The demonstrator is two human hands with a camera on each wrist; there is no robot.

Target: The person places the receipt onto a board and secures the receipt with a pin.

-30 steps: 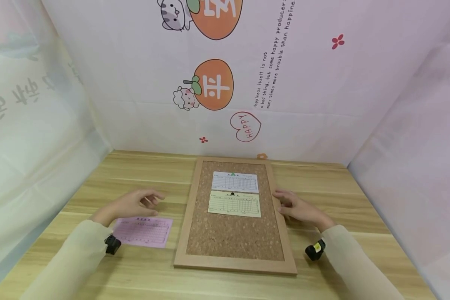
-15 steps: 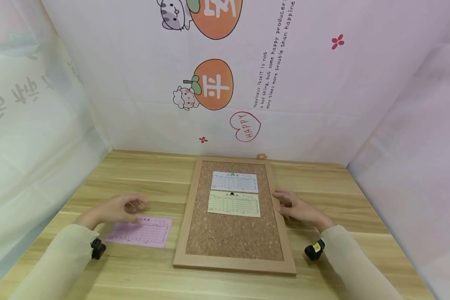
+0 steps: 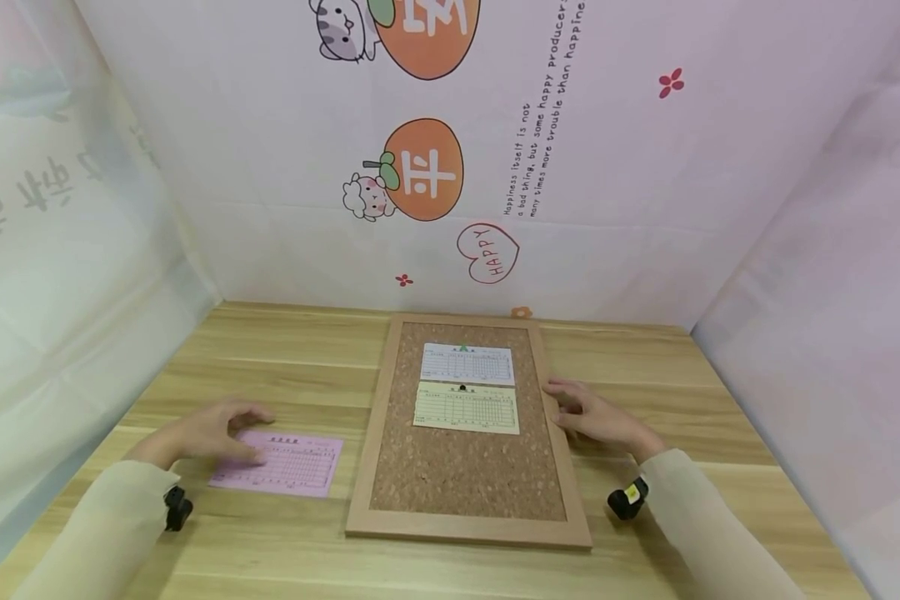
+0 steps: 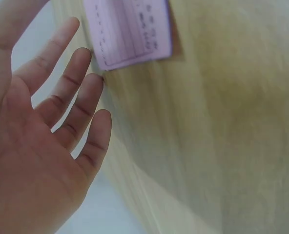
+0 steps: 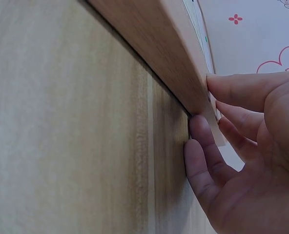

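A framed cork board (image 3: 468, 527) lies on the table in the head view. A white slip (image 3: 487, 367) and a pale yellow slip (image 3: 468, 412) are pinned to its upper half. My right hand (image 3: 598, 418) holds the board's right edge; the right wrist view shows the thumb (image 5: 230, 87) and fingers bent against the wooden frame (image 5: 154, 44). To the left, a pink printed slip (image 3: 296, 463) lies on the wood. Over that slip's left end hovers my left hand (image 3: 208, 432), its fingers (image 4: 86, 95) spread and nothing in them.
A green pushpin (image 3: 462, 348) sits at the white slip's top and a black pushpin (image 3: 462, 387) at the yellow slip's. A printed cloth (image 3: 307, 258) rises behind the wood-grain table (image 3: 285, 554), with more pale cloth (image 3: 67, 275) at both sides.
My left hand has moved left and slightly down, from beyond the pink slip's top edge to over its left end. The right hand and the board have kept their place.
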